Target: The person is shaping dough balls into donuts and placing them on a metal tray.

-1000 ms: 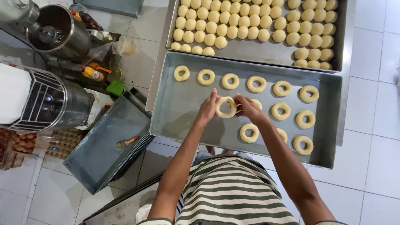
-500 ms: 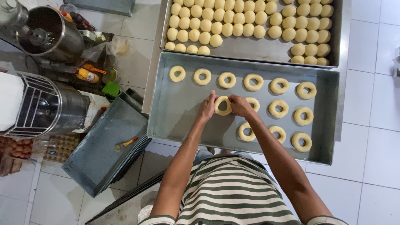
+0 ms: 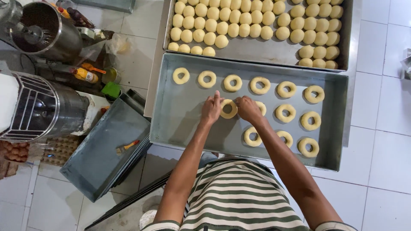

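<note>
A raw dough ring (image 3: 228, 108) rests on the near metal tray (image 3: 180, 115), in the tray's second row. My left hand (image 3: 211, 109) pinches its left side and my right hand (image 3: 248, 108) pinches its right side. Several other dough rings (image 3: 259, 85) lie in rows on the same tray, to the right and behind. Beyond it, a second tray (image 3: 261, 49) carries several round dough balls (image 3: 222, 26).
On the left stand a steel mixer bowl (image 3: 40, 30), a caged metal machine (image 3: 40, 107) and small bottles (image 3: 84, 75). A stack of empty trays (image 3: 102, 158) with a small brush (image 3: 127, 146) sits lower left. White floor tiles (image 3: 381, 149) lie to the right.
Both hands have lowered the dough ring slightly left onto the tray. The camera has shifted a little, so the trays sit higher in view.
</note>
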